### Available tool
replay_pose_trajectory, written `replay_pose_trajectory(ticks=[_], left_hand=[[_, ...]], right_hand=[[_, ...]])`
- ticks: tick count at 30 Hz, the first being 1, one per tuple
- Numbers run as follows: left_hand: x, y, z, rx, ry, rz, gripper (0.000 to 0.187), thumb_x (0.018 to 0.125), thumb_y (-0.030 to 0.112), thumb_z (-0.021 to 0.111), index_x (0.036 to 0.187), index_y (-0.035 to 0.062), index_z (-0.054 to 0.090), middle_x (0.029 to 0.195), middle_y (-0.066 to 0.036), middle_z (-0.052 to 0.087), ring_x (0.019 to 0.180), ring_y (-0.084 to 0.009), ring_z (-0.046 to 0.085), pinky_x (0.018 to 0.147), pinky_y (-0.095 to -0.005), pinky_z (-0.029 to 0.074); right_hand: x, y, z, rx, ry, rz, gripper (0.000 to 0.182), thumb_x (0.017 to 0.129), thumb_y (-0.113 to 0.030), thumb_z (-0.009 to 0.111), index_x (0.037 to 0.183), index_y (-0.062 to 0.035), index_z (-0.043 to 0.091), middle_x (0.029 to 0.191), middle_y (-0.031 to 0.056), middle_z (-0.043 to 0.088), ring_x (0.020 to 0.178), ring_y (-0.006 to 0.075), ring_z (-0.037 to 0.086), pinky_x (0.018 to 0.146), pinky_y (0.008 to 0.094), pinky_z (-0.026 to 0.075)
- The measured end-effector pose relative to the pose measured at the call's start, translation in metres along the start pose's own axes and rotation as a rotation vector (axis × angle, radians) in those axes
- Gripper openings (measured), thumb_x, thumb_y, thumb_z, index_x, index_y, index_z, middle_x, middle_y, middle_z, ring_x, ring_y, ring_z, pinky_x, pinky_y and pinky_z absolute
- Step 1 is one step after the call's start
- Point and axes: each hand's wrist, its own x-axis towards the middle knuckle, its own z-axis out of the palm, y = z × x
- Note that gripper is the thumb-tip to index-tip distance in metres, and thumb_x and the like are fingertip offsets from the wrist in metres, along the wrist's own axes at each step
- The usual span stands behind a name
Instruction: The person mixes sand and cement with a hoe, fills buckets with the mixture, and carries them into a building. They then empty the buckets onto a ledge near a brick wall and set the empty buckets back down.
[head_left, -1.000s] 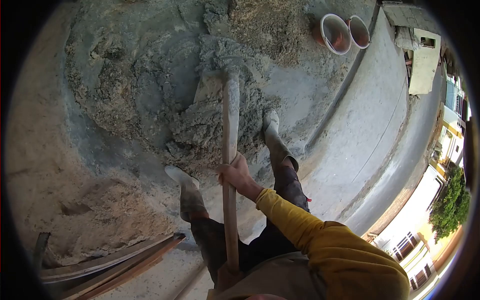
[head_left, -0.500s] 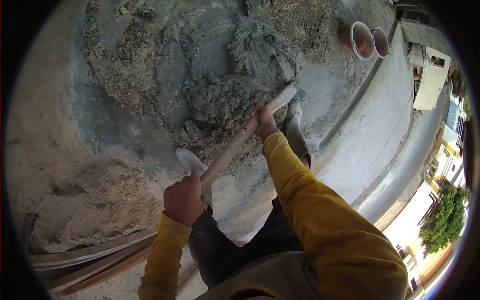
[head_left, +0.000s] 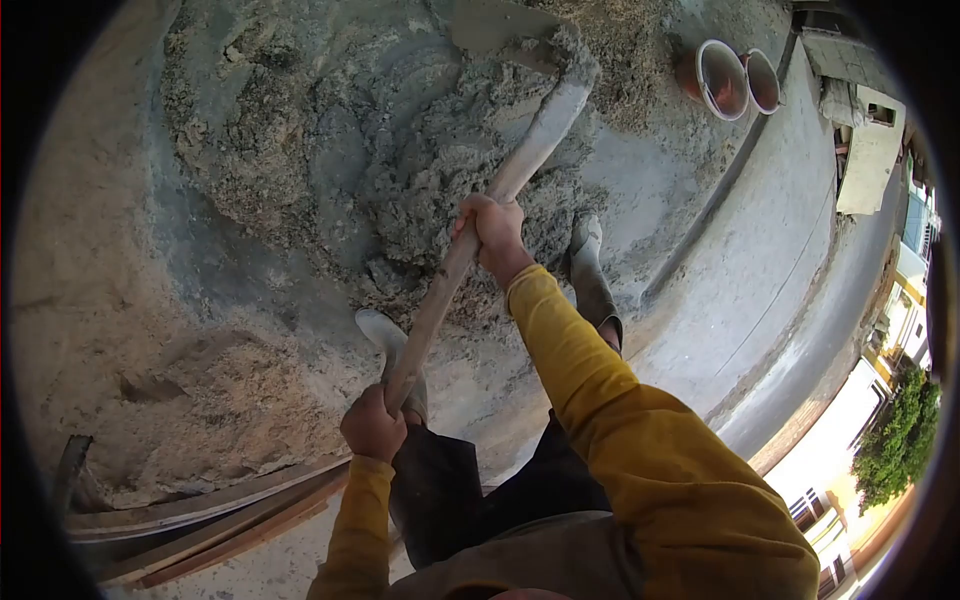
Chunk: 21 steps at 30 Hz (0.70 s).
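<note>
A long-handled hoe (head_left: 540,135) slants across the view, its wooden handle smeared grey toward the far end. Its wide blade (head_left: 497,27) lies at the wet grey mortar (head_left: 420,170), near the top of the view. My left hand (head_left: 374,424) is closed round the butt end of the handle, close to my left leg. Farther up, about midway along the handle, my right hand (head_left: 490,232) is wrapped round it.
My boots (head_left: 385,335) stand at the near edge of the mortar. Two buckets (head_left: 722,80) are at the upper right, beside a raised concrete edge (head_left: 715,200). Wooden planks (head_left: 220,510) lie at the lower left, near a sandy heap (head_left: 220,400).
The hoe has swung up and away from me, so its blade now shows at the far mortar. My right hand has shifted left, and my left hand slightly right and down.
</note>
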Motion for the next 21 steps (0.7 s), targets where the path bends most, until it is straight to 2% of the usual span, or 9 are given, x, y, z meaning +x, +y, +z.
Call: replay_pose_trajectory(ticks=[2, 5, 9, 10, 11, 12, 16, 20, 21], left_hand=[[0.058, 0.036, -0.009, -0.068, 0.021, 0.024, 0.029, 0.065, 0.013, 0.067, 0.092, 0.0070, 0.059, 0.079, -0.013, 0.064, 0.074, -0.0352, 0.063, 0.065, -0.0457, 0.051], [0.034, 0.060, -0.016, -0.128, -0.152, -0.069, 0.029, 0.065, 0.014, 0.066, 0.091, 0.0047, 0.058, 0.081, -0.018, 0.065, 0.076, -0.0371, 0.063, 0.067, -0.0442, 0.051], [-0.077, 0.033, -0.011, -0.070, -0.255, -0.156, 0.039, 0.064, 0.017, 0.063, 0.100, 0.0058, 0.058, 0.082, -0.019, 0.064, 0.075, -0.0389, 0.063, 0.068, -0.0468, 0.051], [-0.106, 0.033, -0.019, -0.051, -0.223, -0.184, 0.035, 0.064, 0.018, 0.062, 0.097, 0.0068, 0.059, 0.080, -0.017, 0.064, 0.074, -0.0374, 0.063, 0.068, -0.0468, 0.051], [-0.135, 0.032, -0.027, -0.061, -0.250, -0.217, 0.031, 0.063, 0.017, 0.063, 0.093, 0.0069, 0.059, 0.077, -0.016, 0.064, 0.073, -0.0370, 0.063, 0.067, -0.0461, 0.051], [-0.158, 0.032, -0.034, -0.069, -0.278, -0.250, 0.028, 0.063, 0.015, 0.063, 0.089, 0.0070, 0.060, 0.075, -0.015, 0.064, 0.072, -0.0365, 0.063, 0.066, -0.0455, 0.050], [-0.195, 0.036, -0.043, -0.017, -0.436, -0.330, 0.022, 0.064, 0.016, 0.063, 0.084, 0.0098, 0.060, 0.073, -0.013, 0.063, 0.071, -0.0355, 0.063, 0.064, -0.0455, 0.050], [-0.108, 0.059, -0.015, -0.053, -0.253, 0.058, 0.021, 0.063, 0.015, 0.066, 0.083, 0.0137, 0.060, 0.072, -0.008, 0.063, 0.067, -0.0302, 0.063, 0.059, -0.0427, 0.050], [-0.073, 0.061, 0.005, -0.041, -0.228, 0.204, 0.022, 0.062, 0.014, 0.067, 0.083, 0.0131, 0.060, 0.073, -0.008, 0.063, 0.069, -0.0298, 0.063, 0.059, -0.0430, 0.049]], right_hand=[[0.067, -0.021, 0.010, -0.098, 0.059, 0.004, 0.009, 0.075, 0.000, 0.057, 0.074, 0.0020, 0.049, 0.057, 0.0100, 0.053, 0.045, 0.0216, 0.053, 0.045, 0.0361, 0.048], [0.080, 0.003, 0.001, -0.289, 0.067, 0.127, 0.012, 0.077, -0.003, 0.057, 0.068, 0.0011, 0.051, 0.058, 0.0103, 0.054, 0.045, 0.0218, 0.053, 0.047, 0.0368, 0.049], [-0.012, 0.065, -0.017, -0.310, 0.159, 0.180, 0.012, 0.073, 0.000, 0.060, 0.065, 0.0016, 0.050, 0.055, 0.0099, 0.055, 0.043, 0.0202, 0.055, 0.041, 0.0344, 0.047], [-0.036, 0.080, -0.031, -0.268, 0.054, 0.202, 0.018, 0.070, -0.001, 0.062, 0.082, 0.0039, 0.049, 0.063, 0.0093, 0.056, 0.046, 0.0183, 0.056, 0.041, 0.0325, 0.045], [-0.067, 0.083, -0.037, -0.192, 0.051, 0.247, 0.022, 0.071, -0.001, 0.062, 0.086, 0.0018, 0.047, 0.063, 0.0084, 0.055, 0.046, 0.0176, 0.056, 0.041, 0.0320, 0.046], [-0.094, 0.086, -0.041, -0.207, 0.089, 0.241, 0.013, 0.073, 0.001, 0.061, 0.070, 0.0014, 0.049, 0.058, 0.0087, 0.055, 0.043, 0.0201, 0.055, 0.041, 0.0335, 0.047], [-0.149, 0.060, -0.075, -0.146, 0.121, 0.279, 0.015, 0.072, 0.004, 0.061, 0.078, 0.0021, 0.048, 0.057, 0.0103, 0.054, 0.047, 0.0218, 0.059, 0.044, 0.0345, 0.050], [-0.093, 0.027, -0.150, -0.008, 0.197, 0.140, 0.017, 0.073, 0.000, 0.058, 0.084, 0.0023, 0.046, 0.058, 0.0100, 0.054, 0.045, 0.0220, 0.057, 0.042, 0.0345, 0.047], [-0.069, 0.008, -0.166, 0.015, 0.254, 0.062, 0.010, 0.074, -0.002, 0.056, 0.078, 0.0016, 0.048, 0.057, 0.0109, 0.054, 0.046, 0.0234, 0.056, 0.044, 0.0356, 0.048]])
